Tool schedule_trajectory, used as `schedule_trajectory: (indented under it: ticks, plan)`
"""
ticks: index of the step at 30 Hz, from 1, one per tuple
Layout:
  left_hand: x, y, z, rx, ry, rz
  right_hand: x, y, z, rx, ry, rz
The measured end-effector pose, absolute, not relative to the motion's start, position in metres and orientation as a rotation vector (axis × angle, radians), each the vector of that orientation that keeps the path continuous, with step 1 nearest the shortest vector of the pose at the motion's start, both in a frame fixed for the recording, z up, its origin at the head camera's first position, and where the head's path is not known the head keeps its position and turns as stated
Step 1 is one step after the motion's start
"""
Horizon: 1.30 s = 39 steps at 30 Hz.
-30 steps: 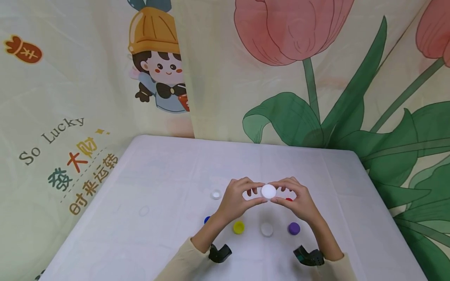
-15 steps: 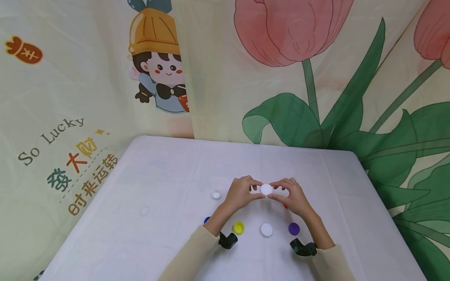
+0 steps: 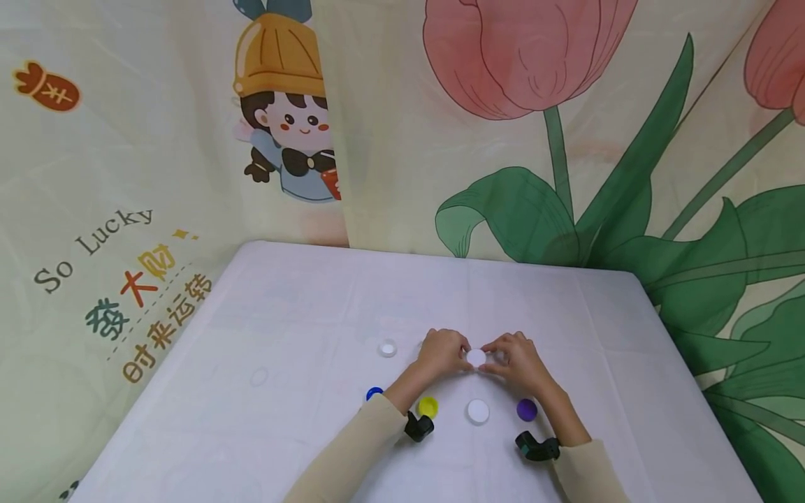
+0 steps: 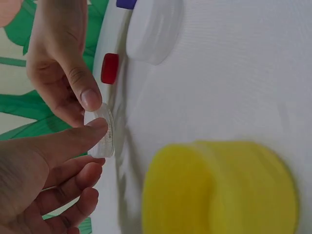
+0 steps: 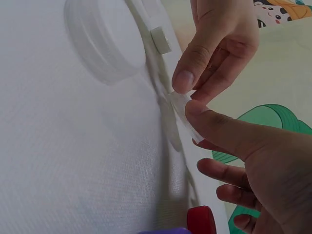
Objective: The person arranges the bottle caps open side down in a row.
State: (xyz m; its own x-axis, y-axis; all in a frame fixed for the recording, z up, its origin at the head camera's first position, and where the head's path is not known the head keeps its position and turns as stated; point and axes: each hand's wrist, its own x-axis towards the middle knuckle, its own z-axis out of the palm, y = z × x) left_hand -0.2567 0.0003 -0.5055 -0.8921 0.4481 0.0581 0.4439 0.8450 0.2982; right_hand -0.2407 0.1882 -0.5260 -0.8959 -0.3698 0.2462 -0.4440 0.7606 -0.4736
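Note:
Between both hands a white ridged bottle cap (image 3: 476, 358) is held by its edges, low over the table. My left hand (image 3: 442, 351) pinches its left side with thumb and fingers. On the opposite side, the thumb and fingers of my right hand (image 3: 519, 359) pinch it too. Seen from the left wrist, the cap (image 4: 108, 140) stands edge-on, its fine ribs showing under the thumb. Nearer the person lie a larger white cap (image 3: 477, 412), a yellow cap (image 3: 428, 407) and a purple cap (image 3: 527, 410).
A blue cap (image 3: 374, 394) lies partly behind the left forearm. Farther left sits a small white cap (image 3: 387, 348). The red cap (image 4: 110, 68) shows in both wrist views but is hidden by the right hand from the head. A printed curtain hangs behind the white table (image 3: 314, 300).
Both hands have come down toward the table with the white bottle cap between them. The red cap has gone out of sight behind the right hand in the head view.

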Motion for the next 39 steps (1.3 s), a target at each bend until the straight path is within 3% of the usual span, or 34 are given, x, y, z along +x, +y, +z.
schedule_trajectory:
  ticks: [12,27,39]
  plan:
    - [-0.255,0.002,-0.514,0.797,3.083,0.272,-0.24,0.188,-0.531,0.609,-2.921,0.558]
    - [-0.245,-0.058,-0.471,0.614,3.211,0.559,-0.224,0.167,-0.492,0.626,-2.766,0.752]
    - [-0.256,-0.08,-0.488,0.475,3.101,0.464,-0.254,0.113,-0.491,0.774,-2.856,0.735]
